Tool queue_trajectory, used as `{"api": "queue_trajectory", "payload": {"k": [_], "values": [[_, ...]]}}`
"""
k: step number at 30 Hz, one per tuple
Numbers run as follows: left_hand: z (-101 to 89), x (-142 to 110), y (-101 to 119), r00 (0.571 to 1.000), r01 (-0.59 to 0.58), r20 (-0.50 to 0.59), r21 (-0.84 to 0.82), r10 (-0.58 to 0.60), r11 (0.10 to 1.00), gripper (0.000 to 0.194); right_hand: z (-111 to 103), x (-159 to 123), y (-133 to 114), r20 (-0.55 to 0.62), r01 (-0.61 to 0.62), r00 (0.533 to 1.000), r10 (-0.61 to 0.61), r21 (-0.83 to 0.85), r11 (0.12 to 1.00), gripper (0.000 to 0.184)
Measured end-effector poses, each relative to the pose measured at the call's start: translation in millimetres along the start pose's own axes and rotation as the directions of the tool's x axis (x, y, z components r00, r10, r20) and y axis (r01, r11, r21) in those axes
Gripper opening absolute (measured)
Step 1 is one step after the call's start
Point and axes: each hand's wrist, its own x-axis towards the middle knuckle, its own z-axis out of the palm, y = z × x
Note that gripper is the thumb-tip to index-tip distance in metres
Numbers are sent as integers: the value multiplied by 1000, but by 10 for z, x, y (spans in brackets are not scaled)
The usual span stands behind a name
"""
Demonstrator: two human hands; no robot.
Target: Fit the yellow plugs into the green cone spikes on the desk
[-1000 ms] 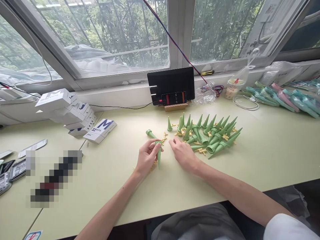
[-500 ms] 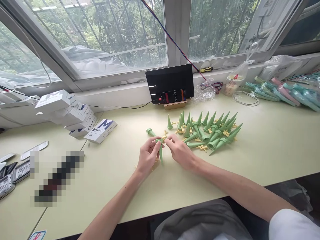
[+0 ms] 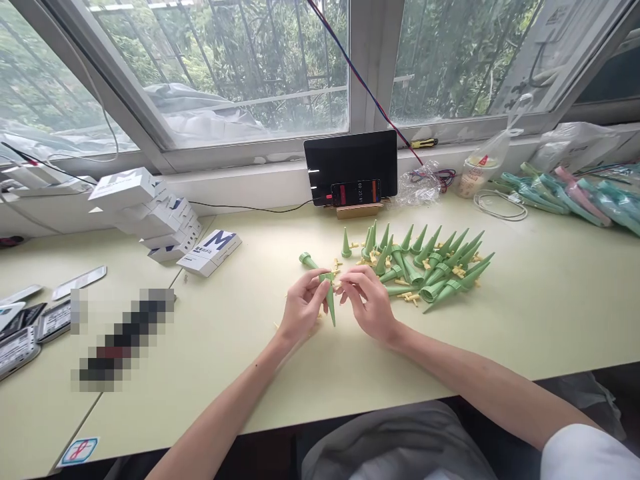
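My left hand (image 3: 303,308) is closed around a green plastic watering spike (image 3: 331,308), whose point is turned down and whose wide end lies between thumb and fingers. Close beside that wide end is my right hand (image 3: 369,301), its thumb and fingertips pinched together. What the right fingertips hold is too small to make out. Behind the hands lie a capped green spike (image 3: 307,259) and a few small yellow valve pieces (image 3: 337,265). To the right spreads a group of green spikes (image 3: 440,267), some upright and others lying, with yellow pieces among them.
At the back a phone (image 3: 356,193) stands before a dark tablet (image 3: 351,160). White boxes (image 3: 213,252) are stacked at left. A bagged cup (image 3: 474,177), a coiled white cable (image 3: 500,205) and pastel plastic items (image 3: 565,190) lie at the back right.
My right hand has come in from the right to the spike's wide end, and its fingers have curled. My left hand keeps holding the spike. The view has shifted slightly.
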Motion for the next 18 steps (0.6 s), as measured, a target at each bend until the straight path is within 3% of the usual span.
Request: {"api": "queue_trajectory", "payload": {"k": [18], "values": [[4, 2, -14, 1000, -8, 1, -7, 8, 1000, 33, 21, 3, 6, -66, -35, 997, 38, 43, 998, 10]]}}
